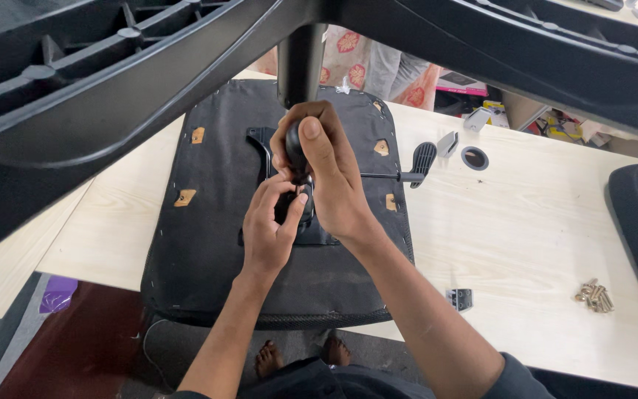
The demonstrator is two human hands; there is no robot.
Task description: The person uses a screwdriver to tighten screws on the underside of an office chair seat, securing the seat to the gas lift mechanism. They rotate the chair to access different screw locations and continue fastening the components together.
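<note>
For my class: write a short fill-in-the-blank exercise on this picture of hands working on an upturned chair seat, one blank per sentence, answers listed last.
1. The right hand grips a black tool handle above the upturned chair ____.
2. The left hand has its fingers just ____ the right hand.
3. The brass screws lie in a small pile on the ____.
4. The paddle lever is coloured ____.

Answers: seat; below; table; black

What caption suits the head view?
Both hands, left and right, grip a black screwdriver handle over an upturned chair seat.
</note>
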